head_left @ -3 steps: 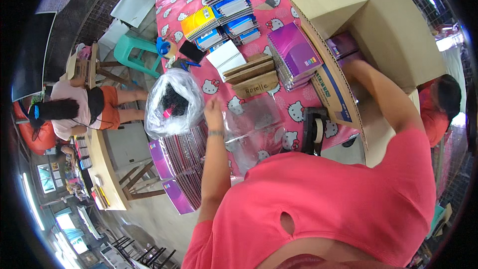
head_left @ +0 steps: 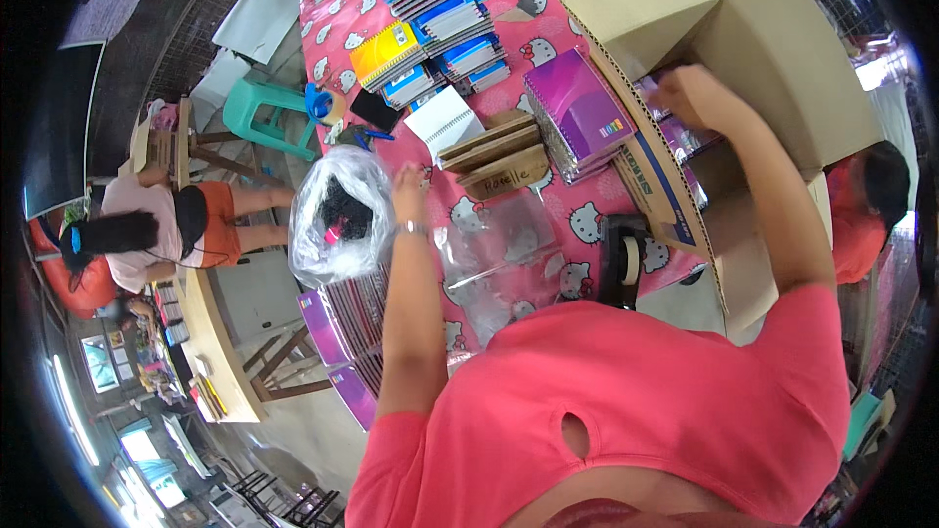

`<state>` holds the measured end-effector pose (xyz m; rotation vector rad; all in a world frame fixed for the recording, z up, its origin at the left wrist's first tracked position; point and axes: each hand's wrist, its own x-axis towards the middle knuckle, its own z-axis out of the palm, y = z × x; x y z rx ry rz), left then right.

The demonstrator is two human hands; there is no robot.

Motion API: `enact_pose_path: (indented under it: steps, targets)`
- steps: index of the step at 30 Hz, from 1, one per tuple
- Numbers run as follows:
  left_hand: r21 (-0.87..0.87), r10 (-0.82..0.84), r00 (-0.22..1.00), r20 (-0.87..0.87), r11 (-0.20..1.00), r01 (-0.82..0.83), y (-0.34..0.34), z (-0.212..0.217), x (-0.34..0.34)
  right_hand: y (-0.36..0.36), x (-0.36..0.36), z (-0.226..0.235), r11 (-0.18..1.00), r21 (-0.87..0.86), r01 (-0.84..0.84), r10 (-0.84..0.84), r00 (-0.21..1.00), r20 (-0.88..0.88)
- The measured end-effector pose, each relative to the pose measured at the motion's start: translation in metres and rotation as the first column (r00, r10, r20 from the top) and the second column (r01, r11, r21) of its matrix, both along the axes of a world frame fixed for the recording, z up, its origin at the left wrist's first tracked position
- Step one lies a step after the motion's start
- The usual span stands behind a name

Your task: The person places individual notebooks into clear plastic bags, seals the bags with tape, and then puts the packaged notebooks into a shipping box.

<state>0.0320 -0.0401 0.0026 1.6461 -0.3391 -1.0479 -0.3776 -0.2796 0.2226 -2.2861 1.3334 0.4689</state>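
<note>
Pink patterned cloth covers the counter [head_left: 587, 220], which runs from the top centre of the frame down to the middle. In the upper right, the right hand [head_left: 690, 98] reaches into a large open cardboard box [head_left: 753, 29]; its fingers are curled over purple notebooks inside, but whether they grip one cannot be told. Just left of the box, a stack of purple spiral notebooks [head_left: 577, 112] lies on the cloth. Left of centre, the left hand [head_left: 409, 191] rests with its fingers loosely together at the edge of a clear plastic bag [head_left: 337, 215] holding dark items; whether it pinches the bag cannot be told. A silver bracelet circles that wrist. Between the two arms lies a flat clear plastic sleeve [head_left: 499, 254], and above it are brown card pieces [head_left: 499, 156] beside a white spiral pad [head_left: 442, 120]. A black tape dispenser [head_left: 626, 259] stands near the box's lower corner. Blue and yellow notebooks [head_left: 430, 15] lie in rows at the top centre. More purple notebooks [head_left: 347, 328] are stacked below the bag. At the left edge, another person [head_left: 156, 225] bends beside a wooden table.
</note>
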Motion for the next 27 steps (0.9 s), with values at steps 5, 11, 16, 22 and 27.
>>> enact_pose_path:
  steps: [5,11,16,22,27]
  targets:
    - [0.001,0.236,0.966,-0.108,0.971,-0.238,-0.084,-0.018,0.059,0.061,-0.026,0.054,0.942,-0.046,0.333,-0.177,0.605,0.776]
    - [0.05,0.153,0.96,-0.233,0.988,-0.145,-0.123,-0.058,0.063,0.073,-0.066,-0.027,0.959,-0.101,0.264,-0.163,0.809,0.565]
    - [0.256,-0.287,0.761,0.581,0.953,0.164,-0.082,-0.114,0.094,0.059,-0.036,-0.009,0.925,-0.097,0.368,-0.245,0.771,0.588]
    - [0.147,-0.176,0.962,0.207,0.978,0.147,-0.099,-0.095,0.048,0.06,-0.046,-0.021,0.931,-0.056,0.361,-0.294,0.832,0.471]
    - [0.394,-0.204,0.968,0.149,0.91,0.131,-0.097,-0.051,0.057,0.06,-0.04,-0.018,0.936,-0.078,0.343,-0.259,0.821,0.509]
